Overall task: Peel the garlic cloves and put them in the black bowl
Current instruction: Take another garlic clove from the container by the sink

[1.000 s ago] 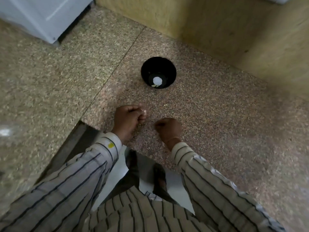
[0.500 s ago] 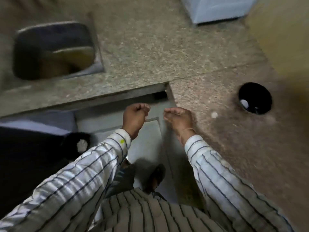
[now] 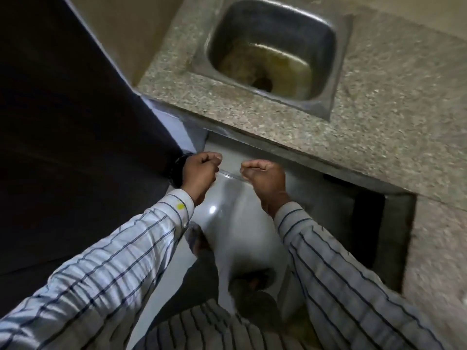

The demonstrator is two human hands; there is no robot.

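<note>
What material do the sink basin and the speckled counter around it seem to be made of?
The rounded grey sink basin looks like stainless steel: dull metallic sheen. The speckled grey-brown counter looks like granite, perhaps terrazzo: fine mottled grains.

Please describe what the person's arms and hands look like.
Both arms wear long, pale shirt sleeves with thin dark stripes, the left sleeve and the right sleeve alike. A small round yellow spot marks the left cuff. The left hand and the right hand are bare, without gloves.

Steel sink (image 3: 326, 69) set in speckled granite counter (image 3: 394, 117).
</note>
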